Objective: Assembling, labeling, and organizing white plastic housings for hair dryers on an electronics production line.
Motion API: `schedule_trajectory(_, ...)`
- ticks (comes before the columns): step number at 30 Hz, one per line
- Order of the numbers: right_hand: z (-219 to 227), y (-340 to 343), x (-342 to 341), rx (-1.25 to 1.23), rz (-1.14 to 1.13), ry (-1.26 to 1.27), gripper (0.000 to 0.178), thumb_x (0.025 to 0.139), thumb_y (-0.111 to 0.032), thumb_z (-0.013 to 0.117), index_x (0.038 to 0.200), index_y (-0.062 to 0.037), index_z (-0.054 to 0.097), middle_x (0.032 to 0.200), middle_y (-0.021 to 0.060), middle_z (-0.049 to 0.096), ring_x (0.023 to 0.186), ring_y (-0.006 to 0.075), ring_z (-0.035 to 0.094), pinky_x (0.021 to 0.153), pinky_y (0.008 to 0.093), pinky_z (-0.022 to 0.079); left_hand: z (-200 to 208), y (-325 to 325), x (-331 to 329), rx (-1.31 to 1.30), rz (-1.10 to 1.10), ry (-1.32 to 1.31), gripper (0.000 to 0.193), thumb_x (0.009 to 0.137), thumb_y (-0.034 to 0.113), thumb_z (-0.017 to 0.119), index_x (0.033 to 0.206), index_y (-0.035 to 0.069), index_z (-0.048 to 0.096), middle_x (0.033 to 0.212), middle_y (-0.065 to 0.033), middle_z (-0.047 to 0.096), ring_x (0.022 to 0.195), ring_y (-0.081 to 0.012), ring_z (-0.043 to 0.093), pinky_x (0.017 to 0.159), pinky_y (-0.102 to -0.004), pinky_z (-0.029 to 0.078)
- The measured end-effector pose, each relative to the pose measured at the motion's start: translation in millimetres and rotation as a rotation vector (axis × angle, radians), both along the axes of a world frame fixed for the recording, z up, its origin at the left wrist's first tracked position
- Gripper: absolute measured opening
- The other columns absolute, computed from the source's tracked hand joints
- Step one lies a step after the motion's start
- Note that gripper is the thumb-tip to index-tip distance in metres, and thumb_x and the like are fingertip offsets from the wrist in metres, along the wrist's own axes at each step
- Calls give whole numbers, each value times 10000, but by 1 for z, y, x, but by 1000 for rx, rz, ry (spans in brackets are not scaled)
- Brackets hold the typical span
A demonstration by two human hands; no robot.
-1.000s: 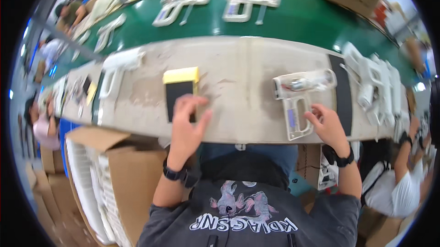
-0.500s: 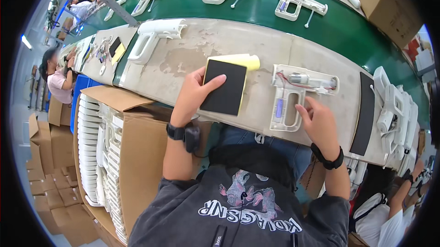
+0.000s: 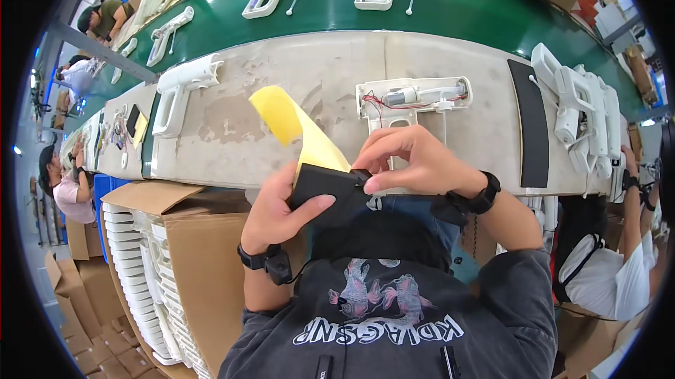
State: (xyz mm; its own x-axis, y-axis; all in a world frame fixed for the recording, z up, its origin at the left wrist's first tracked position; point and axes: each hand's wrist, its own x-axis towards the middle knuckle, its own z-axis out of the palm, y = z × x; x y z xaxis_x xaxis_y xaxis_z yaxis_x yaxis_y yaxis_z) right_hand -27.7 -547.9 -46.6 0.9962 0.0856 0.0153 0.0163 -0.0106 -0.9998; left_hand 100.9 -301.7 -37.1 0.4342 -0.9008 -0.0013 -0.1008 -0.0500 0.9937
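Note:
My left hand [image 3: 278, 210] grips a black foam pad [image 3: 320, 190] near the table's front edge, its thumb lying across the black face. A yellow backing sheet [image 3: 309, 133] curls up from behind the pad. The fingers of my right hand [image 3: 415, 161] are pinched at the pad's right end, where a small black piece shows between them. Just beyond that hand lies an open white gun-shaped housing [image 3: 415, 95] with a silver motor and red wires inside. My right hand hides the lower part of its handle.
A closed white housing [image 3: 184, 91] lies on the left of the table. To the right are a black strip [image 3: 529, 122] and a pile of white housings [image 3: 580, 108]. Similar parts rest on a green conveyor [image 3: 211, 38]. A carton [image 3: 211, 259] of white shells stands at lower left.
My right hand has left the open housing and come to the pad's right end. The pad has moved lower and tilted, and its yellow sheet now curls upward. The view has shifted right.

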Motion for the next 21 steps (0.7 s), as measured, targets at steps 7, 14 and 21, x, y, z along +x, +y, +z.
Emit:
schedule_trajectory(7,-2,-83,15,-562,-456,-71,235,805,-115,836,1004,-21,755,916,32,682,838,122,588,733,277,476,-10,-6,1,-82,199,233,450,966,40,678,1382,-21,519,1239,-85,671,1136,-133,616,978,-294,500)
schedule_trajectory(14,-13,-94,23,-805,-374,-142,266,773,-126,843,1011,-41,760,906,41,667,771,172,546,709,300,461,-23,-2,6,-132,395,394,408,971,63,678,1347,-19,540,1205,-91,685,1052,-135,663,921,-287,544)
schedule_trajectory(21,-36,-98,27,-809,-352,-167,262,788,-119,832,1026,-42,758,947,43,671,781,189,563,716,316,470,-31,-6,5,-118,383,410,392,967,67,686,1326,-19,555,1196,-93,688,1052,-141,666,919,-290,548)
